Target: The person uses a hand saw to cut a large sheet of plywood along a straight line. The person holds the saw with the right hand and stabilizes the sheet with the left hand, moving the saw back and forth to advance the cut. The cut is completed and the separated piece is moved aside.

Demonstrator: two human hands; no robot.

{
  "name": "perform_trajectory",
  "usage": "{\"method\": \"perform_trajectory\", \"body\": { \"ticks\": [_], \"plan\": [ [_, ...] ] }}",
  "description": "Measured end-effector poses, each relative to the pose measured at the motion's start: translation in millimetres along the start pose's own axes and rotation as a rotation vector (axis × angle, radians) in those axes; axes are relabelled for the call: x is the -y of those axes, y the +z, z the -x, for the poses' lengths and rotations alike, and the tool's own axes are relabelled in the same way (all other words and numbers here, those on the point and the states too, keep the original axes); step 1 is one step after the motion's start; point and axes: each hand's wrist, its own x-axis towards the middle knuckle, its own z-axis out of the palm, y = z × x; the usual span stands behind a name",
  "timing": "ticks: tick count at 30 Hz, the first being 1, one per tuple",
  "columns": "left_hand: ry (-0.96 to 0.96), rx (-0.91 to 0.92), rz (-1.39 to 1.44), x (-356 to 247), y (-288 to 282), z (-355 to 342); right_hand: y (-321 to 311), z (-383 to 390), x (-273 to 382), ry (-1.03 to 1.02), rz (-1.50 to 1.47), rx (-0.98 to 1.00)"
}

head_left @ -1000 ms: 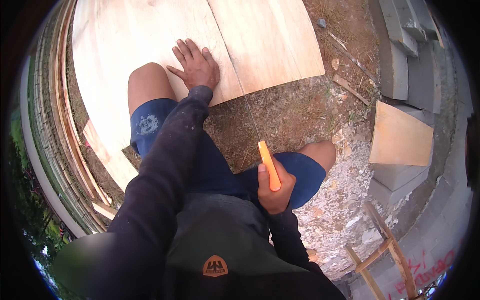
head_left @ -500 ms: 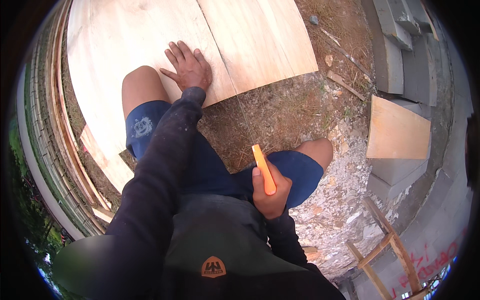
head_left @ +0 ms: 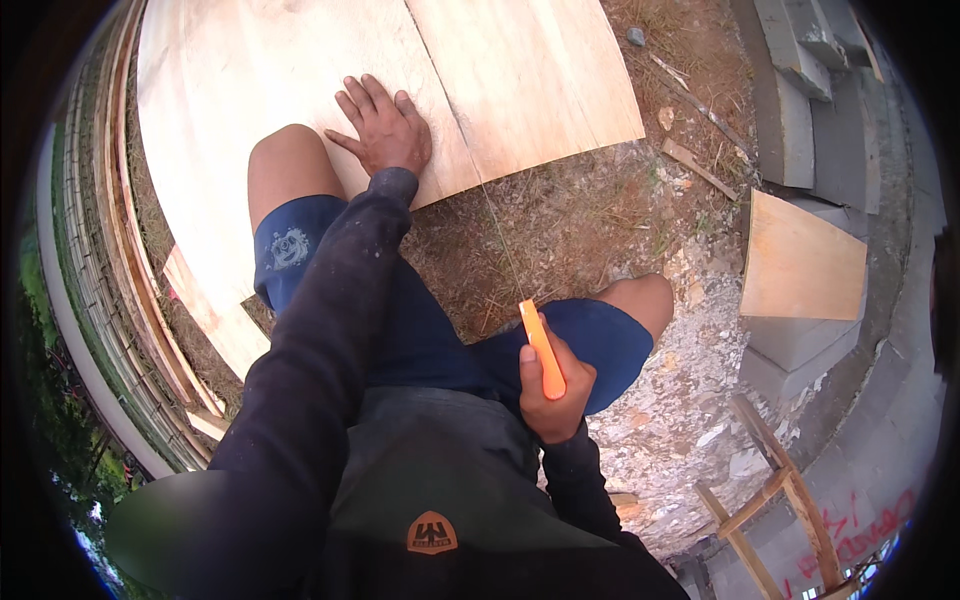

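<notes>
A pale plywood sheet (head_left: 240,75) lies before me, with a long cut line running from its near edge away toward the top of the view. My left hand (head_left: 388,132) rests flat on the sheet, fingers spread, just left of that line. In my right hand (head_left: 562,392) is the orange handle of a handsaw (head_left: 542,348), gripped near my right thigh. Seen edge-on, the saw's blade shows as a thin line from the handle to the cut at the sheet's near edge. My left knee presses on the plywood.
Grey blocks (head_left: 785,130) are stacked at the right, with a smaller plywood piece (head_left: 803,258) leaning on some of them. A wooden frame (head_left: 790,500) stands at the lower right. Long boards (head_left: 125,220) run along the left. Dry grass and rubble (head_left: 670,420) cover the ground.
My right hand and the saw handle have shifted slightly back and to the right. My left hand stays flat on the sheet.
</notes>
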Motion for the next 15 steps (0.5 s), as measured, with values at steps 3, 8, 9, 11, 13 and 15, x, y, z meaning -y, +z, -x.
{"method": "perform_trajectory", "body": {
  "ticks": [3, 8, 9, 11, 13, 15],
  "plan": [
    [0.009, -0.012, 0.018, -5, -2, 1, -30, 36, 9, 0.060, 0.000, 0.029],
    [0.019, -0.040, -0.014, -12, 6, -1, 61, -147, 21, 0.008, 0.037, 0.019],
    [0.010, -0.017, 0.000, -17, 4, -2, 64, -159, 20, -0.002, 0.019, 0.017],
    [0.015, -0.009, -0.008, -9, 2, 3, 65, -153, 17, 0.040, 0.020, 0.026],
    [-0.009, -0.029, -0.003, -3, 0, -1, 40, -80, 11, 0.071, -0.068, -0.003],
    [-0.010, -0.028, 0.013, -1, -1, 1, -8, 2, 3, 0.030, -0.019, 0.027]
  ]
}}
